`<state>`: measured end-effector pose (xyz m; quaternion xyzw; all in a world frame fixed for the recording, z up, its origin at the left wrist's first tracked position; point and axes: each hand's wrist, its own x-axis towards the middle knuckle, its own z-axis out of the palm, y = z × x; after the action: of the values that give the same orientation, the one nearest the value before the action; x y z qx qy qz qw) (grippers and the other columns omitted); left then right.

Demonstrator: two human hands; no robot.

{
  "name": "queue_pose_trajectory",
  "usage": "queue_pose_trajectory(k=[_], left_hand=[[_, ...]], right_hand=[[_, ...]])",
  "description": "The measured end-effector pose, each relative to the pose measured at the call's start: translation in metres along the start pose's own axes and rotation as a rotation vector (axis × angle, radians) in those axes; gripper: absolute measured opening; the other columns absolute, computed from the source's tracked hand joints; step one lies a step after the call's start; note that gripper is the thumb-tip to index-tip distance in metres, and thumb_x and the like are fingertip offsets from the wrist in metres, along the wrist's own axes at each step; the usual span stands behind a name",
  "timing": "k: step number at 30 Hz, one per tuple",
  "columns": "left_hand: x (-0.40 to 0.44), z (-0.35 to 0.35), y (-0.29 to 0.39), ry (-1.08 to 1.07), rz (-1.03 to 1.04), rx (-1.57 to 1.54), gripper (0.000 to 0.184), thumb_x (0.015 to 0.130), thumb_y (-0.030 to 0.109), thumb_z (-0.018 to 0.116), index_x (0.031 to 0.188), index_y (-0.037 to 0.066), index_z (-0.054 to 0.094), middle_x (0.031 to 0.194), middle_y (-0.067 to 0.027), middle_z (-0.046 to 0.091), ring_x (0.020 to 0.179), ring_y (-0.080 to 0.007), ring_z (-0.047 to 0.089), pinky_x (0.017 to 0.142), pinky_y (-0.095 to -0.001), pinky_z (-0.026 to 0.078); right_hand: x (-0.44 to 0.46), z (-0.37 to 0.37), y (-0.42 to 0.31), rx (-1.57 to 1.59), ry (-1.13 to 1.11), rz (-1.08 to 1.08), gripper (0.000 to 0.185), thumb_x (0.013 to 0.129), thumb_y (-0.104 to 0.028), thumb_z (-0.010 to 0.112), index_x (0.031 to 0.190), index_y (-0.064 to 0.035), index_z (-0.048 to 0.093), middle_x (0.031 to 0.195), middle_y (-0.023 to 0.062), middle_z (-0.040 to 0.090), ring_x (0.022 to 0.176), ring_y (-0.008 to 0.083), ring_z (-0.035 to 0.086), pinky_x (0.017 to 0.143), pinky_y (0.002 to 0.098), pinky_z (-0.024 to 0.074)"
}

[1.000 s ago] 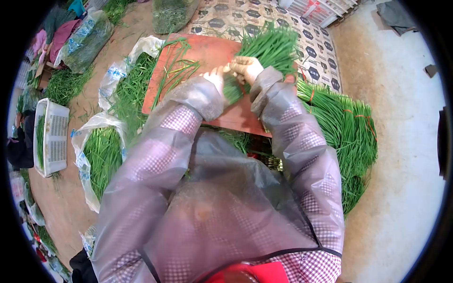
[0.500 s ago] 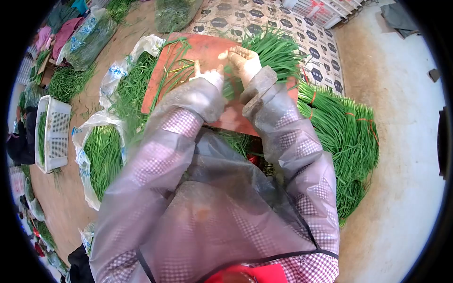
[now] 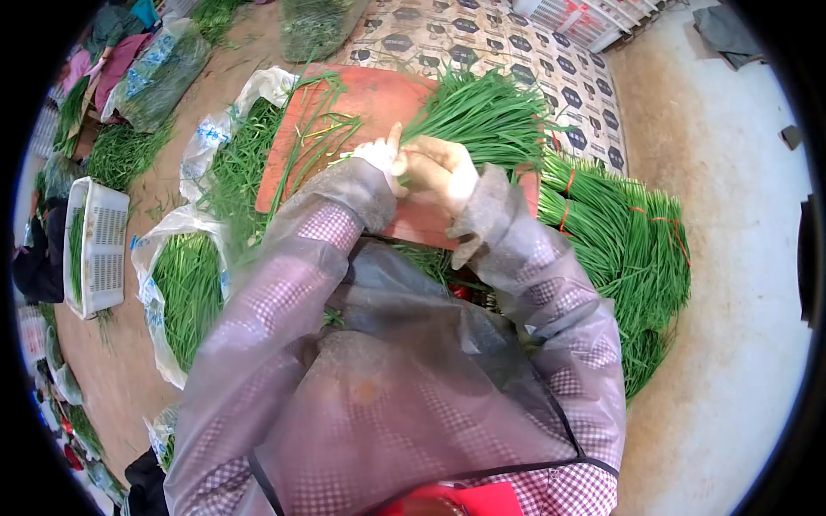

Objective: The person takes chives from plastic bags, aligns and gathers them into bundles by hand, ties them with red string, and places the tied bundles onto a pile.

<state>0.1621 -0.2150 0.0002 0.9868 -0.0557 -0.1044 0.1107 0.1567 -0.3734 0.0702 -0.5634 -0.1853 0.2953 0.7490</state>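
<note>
Both of my hands meet over a red board [image 3: 379,90]. My left hand [image 3: 379,159] is closed around the stem end of a bunch of garlic chives [image 3: 486,116], with pale stem ends poking out on its left side. The long green leaves fan out over the board toward the upper right. My right hand [image 3: 440,172] touches the left one, its fingers curled together at the bunch. Whatever the right fingers pinch is hidden. Loose chive stalks [image 3: 318,129] lie on the board left of my hands.
Banded chive bundles [image 3: 628,258] are piled on the right. Left of the board are plastic bags of chives [image 3: 189,292] and a white crate [image 3: 103,249]. More crates [image 3: 572,21] stand at the top beyond a patterned sheet [image 3: 594,112]. Another person's arm shows far upper left.
My right hand has come down and nearer to me, from above the board to beside my left hand. The left hand has shifted slightly lower, its fingers now closed.
</note>
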Motion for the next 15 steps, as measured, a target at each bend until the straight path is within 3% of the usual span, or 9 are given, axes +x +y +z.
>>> queue_pose_trajectory(k=[3, 5, 7, 8, 12, 15], left_hand=[[0.002, -0.004, 0.006, -0.041, -0.046, 0.061, 0.113, 0.060, 0.040, 0.078, 0.144, -0.004, 0.017, 0.116, -0.0199, 0.054, 0.109, -0.0333, 0.054, 0.097, -0.0408, 0.041], [0.003, 0.000, 0.003, -0.070, -0.021, 0.110, 0.109, 0.061, 0.037, 0.077, 0.144, -0.004, 0.019, 0.119, -0.0197, 0.053, 0.110, -0.0332, 0.054, 0.097, -0.0404, 0.041], [0.001, -0.002, 0.007, -0.004, -0.018, 0.044, 0.107, 0.060, 0.036, 0.076, 0.144, -0.003, 0.021, 0.114, -0.0220, 0.056, 0.106, -0.0374, 0.056, 0.094, -0.0435, 0.043], [0.005, 0.009, 0.005, 0.036, 0.006, 0.065, 0.107, 0.057, 0.036, 0.078, 0.142, -0.002, 0.025, 0.113, -0.0213, 0.056, 0.105, -0.0369, 0.056, 0.094, -0.0432, 0.043], [0.001, 0.009, 0.009, 0.056, 0.023, 0.092, 0.108, 0.055, 0.038, 0.079, 0.141, -0.003, 0.027, 0.112, -0.0200, 0.056, 0.108, -0.0345, 0.055, 0.096, -0.0422, 0.041], [0.003, 0.015, 0.008, 0.100, 0.021, 0.123, 0.111, 0.055, 0.039, 0.080, 0.141, -0.004, 0.024, 0.113, -0.0185, 0.056, 0.108, -0.0337, 0.053, 0.098, -0.0434, 0.038]], right_hand=[[-0.017, -0.012, 0.012, -0.231, -0.168, -0.071, 0.017, 0.093, -0.007, 0.047, 0.097, 0.0010, 0.061, 0.088, 0.0046, 0.064, 0.084, 0.0134, 0.058, 0.078, 0.0273, 0.0465], [-0.042, -0.013, 0.056, -0.414, -0.268, -0.062, 0.015, 0.091, -0.009, 0.052, 0.091, -0.0007, 0.064, 0.083, 0.0052, 0.065, 0.080, 0.0133, 0.061, 0.077, 0.0281, 0.0482], [-0.074, -0.030, 0.121, -0.309, 0.020, 0.216, 0.016, 0.090, -0.008, 0.053, 0.086, 0.0004, 0.066, 0.080, 0.0058, 0.066, 0.079, 0.0141, 0.061, 0.079, 0.0276, 0.0469], [-0.080, -0.042, 0.155, -0.215, 0.148, 0.332, 0.019, 0.090, -0.010, 0.052, 0.084, -0.0005, 0.067, 0.078, 0.0053, 0.066, 0.075, 0.0130, 0.060, 0.075, 0.0266, 0.0464], [-0.074, -0.038, 0.198, -0.115, 0.245, 0.383, 0.020, 0.091, -0.012, 0.052, 0.084, -0.0018, 0.067, 0.079, 0.0049, 0.067, 0.071, 0.0111, 0.057, 0.069, 0.0250, 0.0442], [-0.073, -0.030, 0.189, -0.315, 0.293, 0.361, 0.020, 0.091, -0.013, 0.052, 0.085, -0.0024, 0.067, 0.078, 0.0044, 0.066, 0.068, 0.0105, 0.054, 0.064, 0.0236, 0.0417]])
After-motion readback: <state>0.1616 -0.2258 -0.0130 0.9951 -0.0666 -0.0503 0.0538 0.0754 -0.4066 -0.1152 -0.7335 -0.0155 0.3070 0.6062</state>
